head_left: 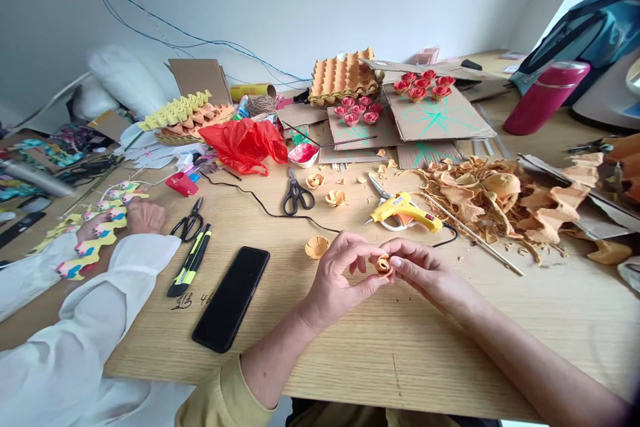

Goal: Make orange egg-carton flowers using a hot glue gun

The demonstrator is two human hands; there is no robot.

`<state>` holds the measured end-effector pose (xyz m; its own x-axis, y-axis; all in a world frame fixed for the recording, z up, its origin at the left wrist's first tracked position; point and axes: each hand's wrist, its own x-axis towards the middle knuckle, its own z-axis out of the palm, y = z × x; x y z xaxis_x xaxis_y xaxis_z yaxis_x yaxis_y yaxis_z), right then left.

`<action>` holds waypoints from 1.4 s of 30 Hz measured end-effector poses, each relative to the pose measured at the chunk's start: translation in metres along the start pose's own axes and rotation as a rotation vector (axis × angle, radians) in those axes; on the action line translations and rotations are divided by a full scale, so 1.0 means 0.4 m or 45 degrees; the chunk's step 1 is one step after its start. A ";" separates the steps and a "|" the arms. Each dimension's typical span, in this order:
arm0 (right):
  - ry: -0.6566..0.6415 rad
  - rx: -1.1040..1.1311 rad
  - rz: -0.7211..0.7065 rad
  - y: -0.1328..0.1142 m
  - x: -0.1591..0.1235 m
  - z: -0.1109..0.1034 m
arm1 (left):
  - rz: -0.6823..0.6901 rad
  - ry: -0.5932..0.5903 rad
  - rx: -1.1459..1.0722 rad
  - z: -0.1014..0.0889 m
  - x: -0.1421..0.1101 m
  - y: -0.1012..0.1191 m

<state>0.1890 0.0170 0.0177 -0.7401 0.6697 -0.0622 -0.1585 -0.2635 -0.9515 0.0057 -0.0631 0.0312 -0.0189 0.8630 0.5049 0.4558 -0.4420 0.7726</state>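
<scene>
Between my fingertips, above the front of the table, is a small orange egg-carton flower [383, 265] with curled petals. My left hand [340, 270] pinches it from the left with thumb and forefinger. From the right, the thumb and fingers of my right hand [425, 270] close on its other side. An orange petal cup [317, 247] lies on the table just left of my left hand. Two more orange flowers, one rolled [315, 181] and one open [336, 198], sit farther back. Behind my right hand rests a yellow hot glue gun [410, 209] over scissors [383, 188].
A phone [231, 299], box cutter [190, 260] and black scissors [295, 197] lie to the left. Carton scraps [500, 193] and a stick [480, 237] are at right. Red flowers [417, 87] stand on cardboard [440, 117] behind. A co-worker's white sleeve [120, 280] reaches in at left.
</scene>
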 end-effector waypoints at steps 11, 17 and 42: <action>-0.096 -0.109 -0.004 0.006 -0.007 -0.010 | -0.026 0.038 0.037 0.012 -0.010 0.004; -0.073 -0.160 -0.001 0.004 -0.007 -0.005 | 0.008 -0.036 0.054 0.009 -0.011 0.003; 0.191 -0.385 -0.209 -0.017 0.002 -0.027 | -0.254 -0.005 0.025 0.021 -0.014 -0.009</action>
<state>0.1966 0.0266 0.0210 -0.6132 0.7862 0.0765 -0.0502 0.0578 -0.9971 0.0116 -0.0644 0.0222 -0.1069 0.9340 0.3410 0.4603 -0.2575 0.8496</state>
